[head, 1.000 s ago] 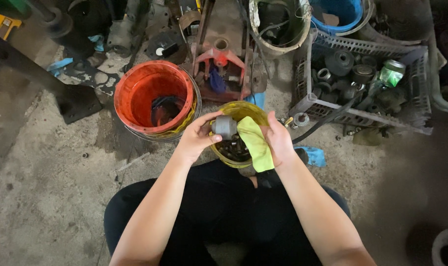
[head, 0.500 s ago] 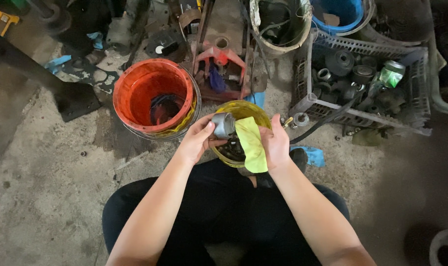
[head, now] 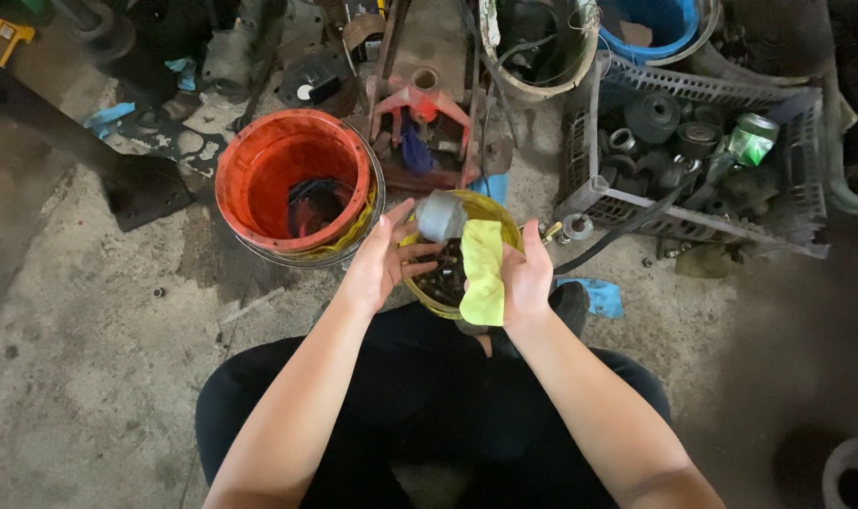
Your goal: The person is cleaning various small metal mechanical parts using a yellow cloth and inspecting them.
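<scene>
A: What do your hands hold?

B: Your left hand [head: 382,264] holds a small grey metal cylinder [head: 440,216]. Your fingertips pinch it from the side, and it stands just above the yellow container [head: 504,219], at 12 o'clock from your hands.

A: And the other hand?

B: Your right hand [head: 528,281] grips a yellow cloth [head: 484,273]. The fingers are closed on it, and the cloth hangs over the front of the hand, touching the lower edge of the cylinder.

A: What is inside the container?

B: Dark small metal parts. I cannot tell what kind they are.

A: What is around you?

B: At 10 o'clock from the hands stands an orange bucket [head: 259,170] with dark cables inside, just beside the yellow container. At 12 o'clock there is a red metal machine part [head: 420,104]. At 2 o'clock a grey plastic crate [head: 636,203] holds black round parts and a green bottle [head: 751,141]. A blue rag [head: 594,294] lies on the concrete floor [head: 90,330] at 3 o'clock, near your right hand.
</scene>
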